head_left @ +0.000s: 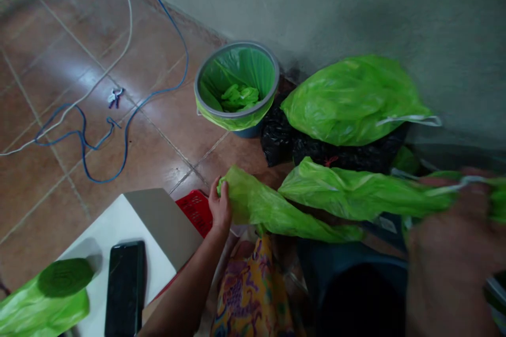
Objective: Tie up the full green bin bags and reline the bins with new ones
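Green plastic bag (356,192) | left hand (219,205) pinches one end | right hand (450,253), blurred, grips handle loop (462,184) | stretched between them

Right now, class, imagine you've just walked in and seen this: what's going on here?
A person stretches a green plastic bag between their hands: the left hand bunches one end, and the right hand, blurred, grips the other. Nearby, a grey bucket lined with green plastic stands by the wall, beside a full green bag lying on black bags.
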The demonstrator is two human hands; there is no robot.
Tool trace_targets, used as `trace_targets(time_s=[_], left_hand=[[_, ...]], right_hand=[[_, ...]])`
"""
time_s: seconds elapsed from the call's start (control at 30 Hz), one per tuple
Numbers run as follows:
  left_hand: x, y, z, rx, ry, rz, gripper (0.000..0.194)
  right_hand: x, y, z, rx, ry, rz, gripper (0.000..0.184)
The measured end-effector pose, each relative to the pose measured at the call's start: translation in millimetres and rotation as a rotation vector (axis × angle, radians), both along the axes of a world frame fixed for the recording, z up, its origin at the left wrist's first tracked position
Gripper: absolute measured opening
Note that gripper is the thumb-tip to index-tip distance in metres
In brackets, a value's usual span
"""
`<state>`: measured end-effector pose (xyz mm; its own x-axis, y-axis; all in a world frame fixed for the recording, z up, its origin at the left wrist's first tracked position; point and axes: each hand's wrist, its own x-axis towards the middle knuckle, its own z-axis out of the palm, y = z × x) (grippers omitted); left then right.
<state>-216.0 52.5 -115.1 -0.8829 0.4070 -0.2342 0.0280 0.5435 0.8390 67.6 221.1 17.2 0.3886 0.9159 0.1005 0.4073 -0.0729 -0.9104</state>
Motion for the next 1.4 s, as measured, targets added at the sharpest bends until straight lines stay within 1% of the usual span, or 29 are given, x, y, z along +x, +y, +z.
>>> trace_targets(time_s=[0.07,0.1,0.17,0.2,0.23,0.27,0.3,0.37,0.4,0.43,0.47,0.5,0.57,0.63,0.67,0.73,0.77,0.83,0.93,1.03,1.1,1.17,1.23,1.3,1.33,1.4], left_hand=[[7.4,3.4,11.7,-0.024,0.025,-0.253,0.064],[12.0,4.2,16.3,-0.068,0.064,-0.407,0.076],[21.5,4.1,21.7,-0.212,0.169,-0.715,0.100],[25.9,3.5,22.3,-0.301,0.220,-0.853,0.106],[29.6,2.8,21.3,-0.396,0.265,-0.973,0.104],[32.6,2.1,19.0,-0.495,0.297,-1.069,0.094],[34.8,1.6,15.8,-0.593,0.313,-1.143,0.078],[36.4,1.5,8.3,-0.751,0.291,-1.231,0.042],[35.9,1.7,5.1,-0.798,0.268,-1.248,0.031],[34.6,1.8,2.8,-0.818,0.254,-1.245,0.025],[32.6,1.6,1.9,-0.819,0.250,-1.215,0.023],[29.7,0.8,2.3,-0.811,0.251,-1.156,0.020],[21.5,-3.5,7.5,-0.763,0.283,-0.963,0.018],[11.4,-10.9,16.5,-0.663,0.376,-0.741,0.013],[6.7,-15.2,21.5,-0.597,0.443,-0.651,0.011],[-0.1,-22.8,30.7,-0.497,0.551,-0.537,0.016],[-1.6,-25.3,34.1,-0.481,0.582,-0.492,0.020],[-1.2,-26.5,37.6,-0.501,0.607,-0.422,0.028],[2.1,-19.9,32.5,-0.548,0.616,-0.396,0.037],[3.9,-10.3,16.3,-0.580,0.624,-0.488,0.036],[7.1,-5.9,2.5,-0.654,0.615,-0.561,0.035],[13.1,-3.8,-10.4,-0.750,0.580,-0.594,0.035],[19.8,-2.8,-20.7,-0.825,0.487,-0.595,0.035],[23.9,-1.7,-28.3,-0.875,0.327,-0.577,0.036],[24.4,-1.0,-31.3,-0.890,0.233,-0.562,0.036],[22.6,0.1,-35.8,-0.884,0.054,-0.522,0.037]], right_hand=[[-14.5,-9.6,-2.0,-0.135,-0.045,0.184,0.031],[-23.4,-15.0,-6.1,-0.252,-0.147,0.357,0.033],[-41.0,-26.3,-18.4,-0.520,-0.422,0.764,0.035],[-48.7,-32.0,-25.6,-0.607,-0.565,0.920,0.036],[-55.2,-37.5,-32.9,-0.669,-0.685,1.040,0.039],[-60.3,-42.5,-40.0,-0.715,-0.779,1.126,0.046],[-63.9,-46.9,-46.5,-0.746,-0.852,1.181,0.053],[-66.5,-52.9,-57.5,-0.793,-0.956,1.225,0.066],[-65.8,-54.3,-61.8,-0.813,-0.991,1.227,0.070],[-63.9,-54.6,-65.1,-0.835,-1.017,1.222,0.071],[-61.2,-54.1,-67.5,-0.857,-1.039,1.211,0.071],[-57.7,-52.8,-69.1,-0.877,-1.054,1.197,0.069],[-49.7,-48.8,-70.2,-0.896,-1.072,1.158,0.062],[-42.0,-44.3,-69.6,-0.888,-1.076,1.108,0.055],[-39.0,-42.0,-69.1,-0.879,-1.075,1.083,0.052],[-35.2,-37.8,-67.9,-0.865,-1.072,1.043,0.048],[-34.7,-35.8,-67.3,-0.863,-1.072,1.033,0.046],[-35.6,-32.3,-65.6,-0.866,-1.069,1.034,0.041],[-39.6,-29.5,-62.1,-0.870,-1.050,1.028,0.040],[-45.8,-34.7,-59.4,-0.865,-0.962,1.050,0.039],[-55.4,-45.5,-59.4,-0.881,-0.874,1.142,0.038],[-72.8,-62.2,-62.8,-0.898,-0.809,1.263,0.042],[-96.4,-81.1,-71.5,-0.884,-0.809,1.360,0.051],[-120.0,-97.2,-86.3,-0.942,-0.846,1.400,0.054],[-129.4,-102.7,-95.4,-0.990,-0.841,1.396,0.051],[-141.0,-107.6,-114.2,-1.055,-0.779,1.335,0.035]])
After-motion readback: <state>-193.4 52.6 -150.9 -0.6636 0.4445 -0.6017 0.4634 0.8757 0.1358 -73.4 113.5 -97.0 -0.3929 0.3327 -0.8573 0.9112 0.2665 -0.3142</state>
